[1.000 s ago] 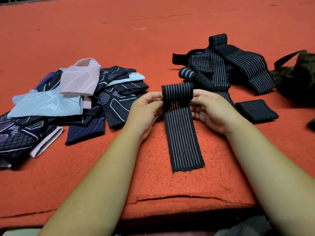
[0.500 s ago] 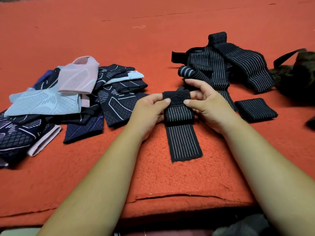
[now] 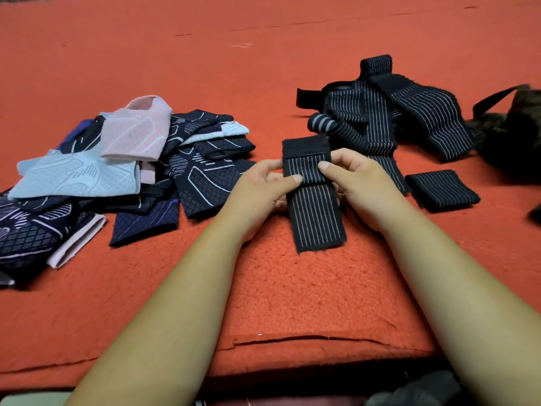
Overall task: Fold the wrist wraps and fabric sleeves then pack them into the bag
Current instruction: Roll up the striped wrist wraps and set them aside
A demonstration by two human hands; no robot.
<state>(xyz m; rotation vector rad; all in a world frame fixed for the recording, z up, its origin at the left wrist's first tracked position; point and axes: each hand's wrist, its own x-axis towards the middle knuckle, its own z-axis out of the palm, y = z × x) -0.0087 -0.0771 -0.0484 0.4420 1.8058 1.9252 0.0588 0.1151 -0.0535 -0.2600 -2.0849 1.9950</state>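
A black wrist wrap (image 3: 314, 218) with thin white stripes lies on the red blanket, its far end rolled over. My left hand (image 3: 260, 189) pinches the roll's left edge and my right hand (image 3: 360, 183) pinches its right edge, thumbs on top. A loose tail of the wrap runs toward me. One folded wrap (image 3: 442, 190) sits to the right. A tangle of unfolded wraps (image 3: 389, 115) lies behind. The pile of fabric sleeves (image 3: 117, 171), navy, pale blue and pink, is at the left. The dark bag (image 3: 515, 133) is at the far right edge.
The red fleece blanket (image 3: 292, 303) covers the whole surface, and its front edge runs just below my forearms. Dark cloth (image 3: 418, 391) shows under that edge at the bottom right.
Both hands have rolled the wrap's far end toward me over two turns. The loose tail has grown shorter, and the roll now sits lower and thicker between my thumbs.
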